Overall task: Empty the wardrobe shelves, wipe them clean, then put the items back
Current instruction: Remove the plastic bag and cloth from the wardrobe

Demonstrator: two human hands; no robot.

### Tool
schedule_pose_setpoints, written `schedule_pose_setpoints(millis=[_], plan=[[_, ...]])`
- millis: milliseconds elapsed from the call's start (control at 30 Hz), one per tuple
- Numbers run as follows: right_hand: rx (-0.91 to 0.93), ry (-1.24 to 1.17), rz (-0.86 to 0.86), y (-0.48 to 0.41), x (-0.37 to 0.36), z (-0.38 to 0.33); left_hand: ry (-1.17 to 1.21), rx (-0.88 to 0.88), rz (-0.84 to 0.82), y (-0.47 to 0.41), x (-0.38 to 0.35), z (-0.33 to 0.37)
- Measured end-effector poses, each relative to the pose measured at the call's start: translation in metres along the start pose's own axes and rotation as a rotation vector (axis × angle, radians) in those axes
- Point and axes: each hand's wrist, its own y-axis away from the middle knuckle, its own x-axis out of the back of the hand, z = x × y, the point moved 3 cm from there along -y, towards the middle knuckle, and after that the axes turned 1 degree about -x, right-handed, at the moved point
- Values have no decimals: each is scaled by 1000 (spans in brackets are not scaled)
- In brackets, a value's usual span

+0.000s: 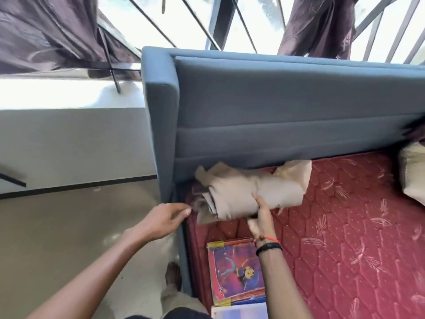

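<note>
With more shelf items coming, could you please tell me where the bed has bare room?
Free: red mattress right of the beige bundle and the books, up to the pillow. Crowded: the left edge, where the right hand grips the bundle.

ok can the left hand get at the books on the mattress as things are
Probably yes: the books lie at the mattress edge, close below the left hand, nothing on top; only the right wrist crosses their upper right corner.
</note>
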Motion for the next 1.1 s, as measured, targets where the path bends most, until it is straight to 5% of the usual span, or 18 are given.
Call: schedule_pose_setpoints(millis=[133, 367, 533, 733, 1100], plan=[[-106, -33, -48, -62, -7, 0, -28, 41, -51, -17, -18, 2], [-337, 106, 163, -118, 71, 78, -111, 140, -236, -13, -77, -28], [-326, 163, 136, -142, 80, 104, -98, 198, -269, -12, -96, -39], [-271, 561, 83, -99, 83, 105, -112, 197, -328, -2, -112, -20], [-104, 1142, -105, -9, 30, 152, -60, 284, -184, 55, -94, -37]])
